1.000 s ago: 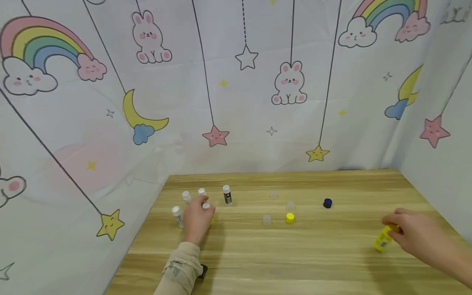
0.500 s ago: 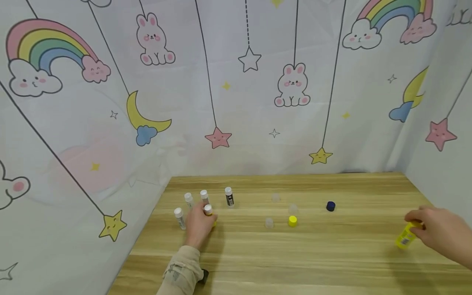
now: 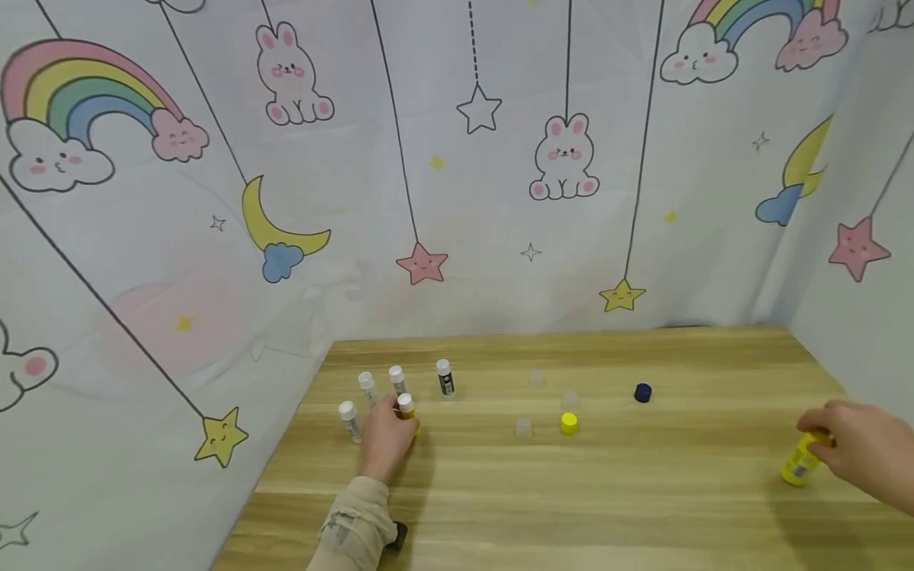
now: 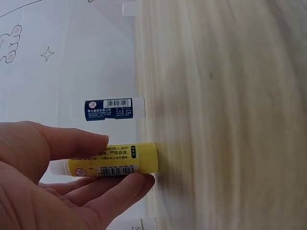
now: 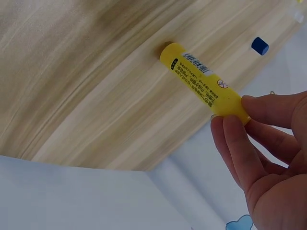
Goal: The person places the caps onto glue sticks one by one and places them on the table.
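At the left of the table, my left hand [image 3: 388, 440] grips a yellow glue stick [image 4: 112, 160] with a white cap between thumb and fingers. It stands upright at the tabletop; whether its base touches cannot be told. Far to the right, my right hand [image 3: 860, 448] pinches another yellow glue stick [image 5: 204, 79] by its top end, tilted, with its lower end near or on the wood. Around my left hand stand white-capped glue sticks: one at the left [image 3: 351, 422], two behind [image 3: 367, 386], and a dark-labelled one [image 3: 446, 379] to the right.
Loose caps lie mid-table: a yellow cap [image 3: 569, 423], a dark blue cap [image 3: 643, 392] and several translucent pieces, one a translucent cap [image 3: 524, 428]. The wooden table [image 3: 571, 500] meets a patterned cloth [image 3: 485, 198] at the back and sides.
My right hand has moved to the right with its yellow glue stick. My left hand keeps its grip on the other yellow glue stick, almost in place.
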### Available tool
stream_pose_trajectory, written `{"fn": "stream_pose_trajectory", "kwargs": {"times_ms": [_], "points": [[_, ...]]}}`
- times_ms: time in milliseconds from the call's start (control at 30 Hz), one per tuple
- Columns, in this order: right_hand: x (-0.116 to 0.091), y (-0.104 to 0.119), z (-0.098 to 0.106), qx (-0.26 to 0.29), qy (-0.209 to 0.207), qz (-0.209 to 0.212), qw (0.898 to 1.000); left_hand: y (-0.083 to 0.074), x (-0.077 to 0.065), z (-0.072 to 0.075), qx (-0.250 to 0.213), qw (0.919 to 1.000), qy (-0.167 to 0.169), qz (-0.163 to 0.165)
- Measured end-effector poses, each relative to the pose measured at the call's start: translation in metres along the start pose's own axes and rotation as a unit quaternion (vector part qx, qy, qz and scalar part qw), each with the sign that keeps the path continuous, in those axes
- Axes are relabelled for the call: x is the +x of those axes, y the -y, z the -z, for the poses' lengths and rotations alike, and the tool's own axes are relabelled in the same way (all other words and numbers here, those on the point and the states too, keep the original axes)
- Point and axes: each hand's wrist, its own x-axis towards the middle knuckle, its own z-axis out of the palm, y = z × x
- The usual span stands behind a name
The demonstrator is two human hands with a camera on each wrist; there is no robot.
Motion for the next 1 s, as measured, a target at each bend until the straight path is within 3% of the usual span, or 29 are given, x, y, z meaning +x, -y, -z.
{"fn": "stream_pose_trajectory", "kwargs": {"times_ms": [500,700,933,1000], "points": [[-0.006,0.000,-0.005,0.005,-0.024,-0.013,1.000,0.001,-0.001,-0.002,-0.009,0.9999,-0.002,0.008],[0.000,0.001,0.002,-0.008,-0.015,-0.016,1.000,-0.001,-0.003,-0.001,-0.013,0.9999,-0.002,0.011],[0.009,0.007,0.012,-0.019,-0.048,0.004,0.999,-0.004,-0.003,0.001,-0.013,0.9999,-0.007,0.009],[0.011,0.010,0.015,-0.018,-0.040,0.000,0.999,-0.004,-0.003,0.001,-0.013,0.9999,-0.011,0.002]]}}
